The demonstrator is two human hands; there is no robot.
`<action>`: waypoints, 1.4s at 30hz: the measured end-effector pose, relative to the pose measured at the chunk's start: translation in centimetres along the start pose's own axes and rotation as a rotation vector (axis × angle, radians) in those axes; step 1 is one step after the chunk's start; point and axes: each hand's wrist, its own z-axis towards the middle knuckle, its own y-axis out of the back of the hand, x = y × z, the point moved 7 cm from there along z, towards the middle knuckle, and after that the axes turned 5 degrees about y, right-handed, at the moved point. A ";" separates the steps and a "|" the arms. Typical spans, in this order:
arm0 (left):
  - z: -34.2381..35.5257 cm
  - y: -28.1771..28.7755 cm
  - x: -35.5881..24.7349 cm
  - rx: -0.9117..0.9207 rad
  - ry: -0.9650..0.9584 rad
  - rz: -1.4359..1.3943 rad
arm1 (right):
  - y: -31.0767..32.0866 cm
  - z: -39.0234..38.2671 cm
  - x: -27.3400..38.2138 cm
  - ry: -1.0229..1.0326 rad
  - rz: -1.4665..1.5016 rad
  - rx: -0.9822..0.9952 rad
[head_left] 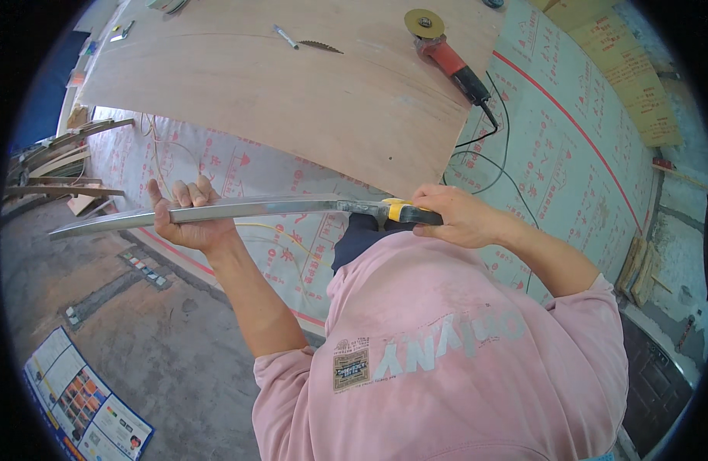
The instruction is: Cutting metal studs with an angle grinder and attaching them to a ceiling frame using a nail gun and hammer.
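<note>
Across my front lies a long silver metal strip (pixel 277 206), roughly level, its far-left end narrowing toward the rim. My left hand (pixel 200 229) is closed round it from below, the index finger pointing up. At the strip's right end is a hand tool with a grey head and a black-and-yellow handle (pixel 402 210). My right hand (pixel 465 218) grips that handle, close to my waist. The tool's exact kind is unclear, and whether its head clamps or only touches the strip cannot be made out.
A plywood sheet (pixel 292 100) lies ahead, bearing an angle grinder (pixel 450 65), a marker pen (pixel 286 36) and a serrated blade (pixel 321 46). The grinder's black cable (pixel 506 146) loops over printed floor covering (pixel 577 161). Wood strips (pixel 58 169) lie left; a poster (pixel 89 399) lower left.
</note>
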 end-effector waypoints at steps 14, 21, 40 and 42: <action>-0.4 -0.8 0.6 -0.045 -0.015 0.010 | 1.0 0.0 -0.3 0.003 -0.046 0.066; -0.4 -0.8 0.7 -0.068 -0.012 -0.001 | 1.2 0.3 0.1 0.039 -0.070 0.040; -5.5 -8.4 8.6 0.071 0.258 0.811 | 7.3 5.5 -6.2 -0.408 -0.573 0.094; -4.6 -6.7 6.7 -0.053 0.188 0.565 | 8.8 4.7 -6.0 -0.413 -0.596 0.002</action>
